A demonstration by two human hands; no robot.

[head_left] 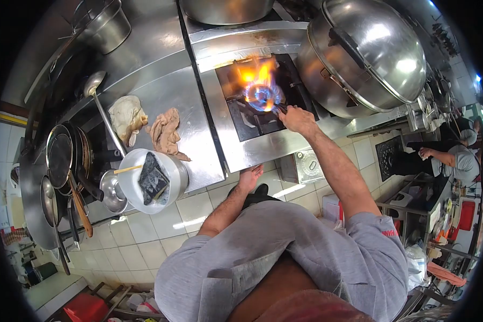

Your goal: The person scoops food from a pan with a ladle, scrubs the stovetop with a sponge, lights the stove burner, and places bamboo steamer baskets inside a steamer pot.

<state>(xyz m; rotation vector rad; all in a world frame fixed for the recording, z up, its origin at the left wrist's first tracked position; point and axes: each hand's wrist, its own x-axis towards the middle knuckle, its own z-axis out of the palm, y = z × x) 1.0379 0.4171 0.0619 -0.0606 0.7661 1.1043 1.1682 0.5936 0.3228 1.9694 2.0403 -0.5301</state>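
Note:
My right hand [299, 119] is closed around a slim dark handle [280, 108] whose far end reaches the lit gas burner [262, 97]. What that handle belongs to is lost in the fire. Blue flame rings the burner, and tall orange flames [257, 71] rise behind it. Below the front edge of the steel stove [252, 155], my left hand [250, 176] is held low against the stove's front. The edge partly hides its fingers, so I cannot see whether they grip anything.
A big domed steel pot [381, 53] stands right of the burner. Two crumpled cloths [166, 131], a ladle [104, 110] and a white bucket [180, 174] with a dark scrubbing pad [153, 180] lie left. Pans [61, 153] hang farther left. Another person [459, 161] is at far right.

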